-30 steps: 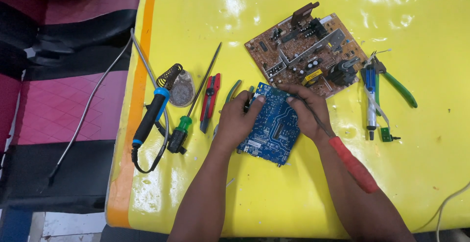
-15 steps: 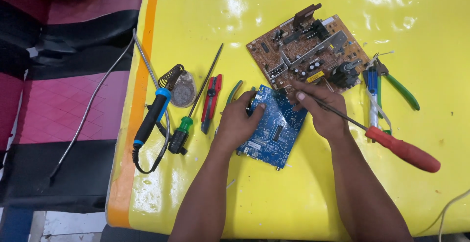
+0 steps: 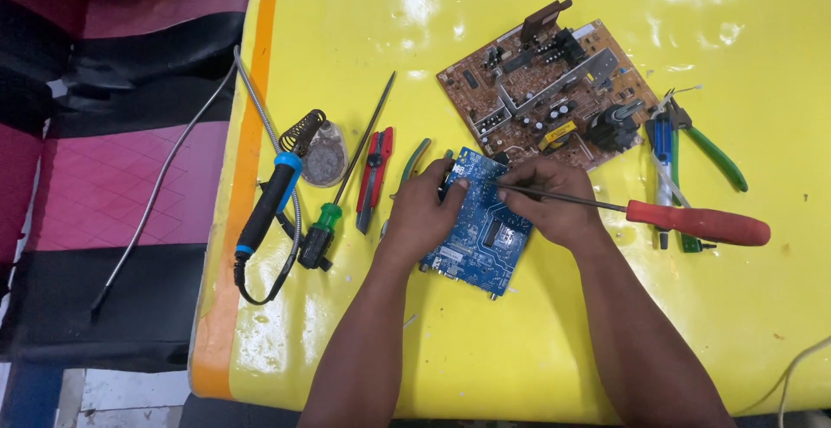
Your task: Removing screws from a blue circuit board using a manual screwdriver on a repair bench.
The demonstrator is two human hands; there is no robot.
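Note:
A small blue circuit board [image 3: 481,239] lies on the yellow table [image 3: 519,350]. My left hand [image 3: 422,212] grips its left edge, with the fingers curled over the top corner. My right hand [image 3: 550,199] rests on the board's right side and holds a red-handled screwdriver [image 3: 697,222] by its metal shaft. The handle points right and the tip lies over the board's upper part.
A larger brown circuit board [image 3: 541,95] sits just beyond the blue one. To the left lie a blue-handled soldering iron [image 3: 268,203], a green-handled screwdriver [image 3: 333,212], a red cutter [image 3: 374,177] and a round tin [image 3: 325,160]. Green and blue pliers [image 3: 692,147] lie on the right.
The screwdriver has swung from pointing toward my body to lying across to the right, almost level. My right hand has shifted down its shaft. The left hand stays on the blue board.

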